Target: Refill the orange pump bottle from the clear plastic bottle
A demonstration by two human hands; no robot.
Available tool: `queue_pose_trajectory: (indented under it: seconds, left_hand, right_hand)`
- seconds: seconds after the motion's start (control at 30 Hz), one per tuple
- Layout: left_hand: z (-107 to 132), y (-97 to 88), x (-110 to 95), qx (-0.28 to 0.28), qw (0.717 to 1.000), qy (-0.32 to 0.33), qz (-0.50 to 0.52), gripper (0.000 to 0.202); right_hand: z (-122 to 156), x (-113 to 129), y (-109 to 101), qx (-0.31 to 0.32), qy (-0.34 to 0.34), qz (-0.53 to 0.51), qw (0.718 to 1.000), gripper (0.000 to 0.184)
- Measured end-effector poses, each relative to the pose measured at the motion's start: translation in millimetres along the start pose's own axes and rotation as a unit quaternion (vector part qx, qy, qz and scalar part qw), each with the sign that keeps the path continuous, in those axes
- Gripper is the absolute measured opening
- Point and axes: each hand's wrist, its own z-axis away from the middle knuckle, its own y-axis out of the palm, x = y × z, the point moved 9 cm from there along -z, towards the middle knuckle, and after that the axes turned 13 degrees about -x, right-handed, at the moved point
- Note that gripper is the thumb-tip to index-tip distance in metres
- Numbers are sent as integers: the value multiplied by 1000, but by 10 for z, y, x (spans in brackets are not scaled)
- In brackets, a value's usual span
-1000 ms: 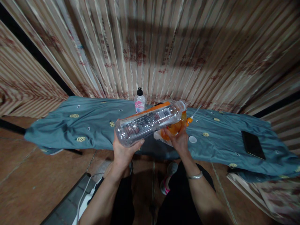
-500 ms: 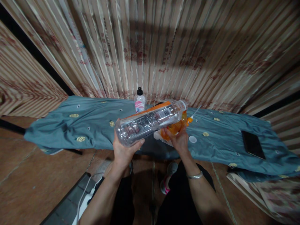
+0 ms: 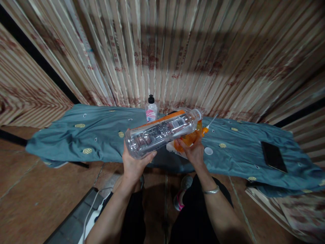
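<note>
My left hand is closed round the base of a large clear plastic bottle with an orange-edged label. The bottle is tilted, its mouth up to the right over a smaller orange bottle. My right hand grips that orange bottle, which is partly hidden behind the clear one; whether the two mouths touch I cannot tell. An orange pump top with a pale tube lies just right of it. Near my right wrist sits a round white cap.
A clear bottle with a black cap and pink label stands at the back of the cloth-covered bench. Toward the right end lies a black phone-like slab. A striped curtain hangs behind. A white cable runs at lower left.
</note>
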Motion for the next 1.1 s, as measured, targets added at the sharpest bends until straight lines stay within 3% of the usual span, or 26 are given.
queue_pose_trajectory:
  seconds: [0.33,1.1]
  left_hand:
    - [-5,-2,-6,-5,1000,2,1,125]
    - [3,-15,34,-13,1000,-3,-6,128]
  right_hand:
    - [-9,40,0,19,8,-4,1000,102]
    - [-5,-29,-6,-3,15,19,1000,99]
